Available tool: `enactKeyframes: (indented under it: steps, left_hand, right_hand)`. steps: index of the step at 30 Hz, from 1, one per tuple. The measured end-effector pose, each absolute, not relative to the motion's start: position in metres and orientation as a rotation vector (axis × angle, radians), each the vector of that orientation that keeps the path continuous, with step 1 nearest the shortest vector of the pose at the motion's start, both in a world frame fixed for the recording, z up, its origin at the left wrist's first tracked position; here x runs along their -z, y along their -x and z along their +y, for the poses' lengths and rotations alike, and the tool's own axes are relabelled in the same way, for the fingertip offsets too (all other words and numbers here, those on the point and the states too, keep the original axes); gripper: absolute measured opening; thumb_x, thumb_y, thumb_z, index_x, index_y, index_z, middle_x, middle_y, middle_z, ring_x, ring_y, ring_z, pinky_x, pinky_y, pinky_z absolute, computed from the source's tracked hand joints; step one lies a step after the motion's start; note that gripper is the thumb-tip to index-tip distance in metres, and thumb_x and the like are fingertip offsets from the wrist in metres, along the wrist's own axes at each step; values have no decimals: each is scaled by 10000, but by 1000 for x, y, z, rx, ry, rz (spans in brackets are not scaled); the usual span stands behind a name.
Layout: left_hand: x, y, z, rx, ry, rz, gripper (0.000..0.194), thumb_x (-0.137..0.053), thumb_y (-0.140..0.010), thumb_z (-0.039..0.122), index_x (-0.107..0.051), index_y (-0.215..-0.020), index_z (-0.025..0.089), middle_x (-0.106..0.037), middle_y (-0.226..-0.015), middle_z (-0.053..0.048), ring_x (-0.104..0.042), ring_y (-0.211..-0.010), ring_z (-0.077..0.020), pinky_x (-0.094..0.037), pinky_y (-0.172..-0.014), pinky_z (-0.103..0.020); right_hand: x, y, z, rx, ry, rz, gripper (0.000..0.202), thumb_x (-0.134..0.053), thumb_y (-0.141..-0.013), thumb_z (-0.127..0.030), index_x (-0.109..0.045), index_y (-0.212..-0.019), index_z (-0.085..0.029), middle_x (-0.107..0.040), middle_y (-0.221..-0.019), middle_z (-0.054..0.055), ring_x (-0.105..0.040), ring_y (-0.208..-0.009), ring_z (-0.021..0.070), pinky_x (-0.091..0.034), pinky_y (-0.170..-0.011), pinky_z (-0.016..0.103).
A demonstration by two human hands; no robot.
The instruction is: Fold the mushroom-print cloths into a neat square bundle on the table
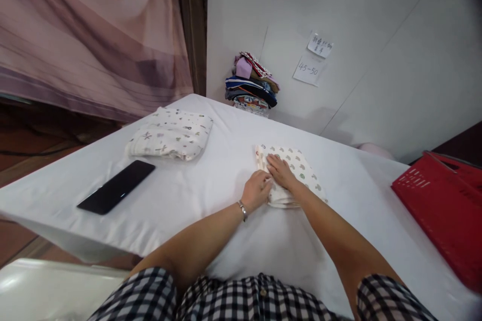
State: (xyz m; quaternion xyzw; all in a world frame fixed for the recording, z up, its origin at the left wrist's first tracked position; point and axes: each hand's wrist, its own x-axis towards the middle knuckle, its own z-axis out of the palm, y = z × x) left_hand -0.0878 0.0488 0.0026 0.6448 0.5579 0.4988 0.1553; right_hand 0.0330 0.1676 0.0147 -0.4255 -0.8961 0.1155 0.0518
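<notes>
A white cloth with a mushroom-like print point(301, 168) lies folded in a flat square on the white-covered table. On top of it, my right hand point(280, 170) rests flat with the fingers stretched out. My left hand point(256, 189), with a bracelet at the wrist, is at the cloth's left edge, its fingers curled in; whether they pinch the fabric is hidden. Farther left on the table sits another folded white cloth with small printed figures point(173, 134), apart from both hands.
A black phone-like slab point(116, 186) lies on the table point(222, 160) at left. At the right stands a red plastic basket point(440, 210). Beyond the far edge, folded clothes point(250, 85) are stacked against the wall, near two paper notes point(309, 70). A pink curtain point(94, 35) hangs at left.
</notes>
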Motion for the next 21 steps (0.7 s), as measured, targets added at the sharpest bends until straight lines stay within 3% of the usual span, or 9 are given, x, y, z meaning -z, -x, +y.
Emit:
enactKeyframes:
  steps: [4, 9, 16, 21]
  left_hand:
    - [9, 102, 63, -1437, -1609, 1796, 186, -469, -830, 201, -552, -996, 209, -583, -996, -38, -557, -898, -155, -475, -819, -320]
    - [8, 101, 61, -1408, -1922, 1739, 294, -482, -833, 198, -537, -1122, 203, -557, -1177, -58, -468, -1128, -196, -386, -975, -379]
    - [6, 97, 57, -1183, -2048, 1715, 221, -490, -850, 274, -598, -1029, 202, -578, -1111, -53, -502, -1042, -192, -424, -918, -362]
    - [7, 99, 59, -1167, -2033, 1748, 205, -503, -834, 263, -607, -1003, 212, -576, -1116, -49, -499, -1047, -201, -430, -918, -368]
  right_hand:
    - [-12, -33, 162, -296, 1319, -2707, 512, -193, -943, -436, -310, -1411, -264, -233, -1503, 23, -144, -1392, 193, -110, -1102, 469]
    - [-10, -35, 159, -321, 1326, -2697, 502, -203, -944, -431, -326, -1402, -268, -239, -1500, 15, -148, -1390, 197, -110, -1098, 485]
    - [-16, -36, 161, -362, 1325, -2684, 450, -270, -935, -378, -407, -1352, -282, -315, -1470, 24, -209, -1374, 194, -157, -1090, 474]
    - [-27, -78, 172, -165, 1499, -2642, 446, -312, -922, -342, -419, -1346, -255, -285, -1483, 49, -150, -1388, 227, -121, -1091, 512]
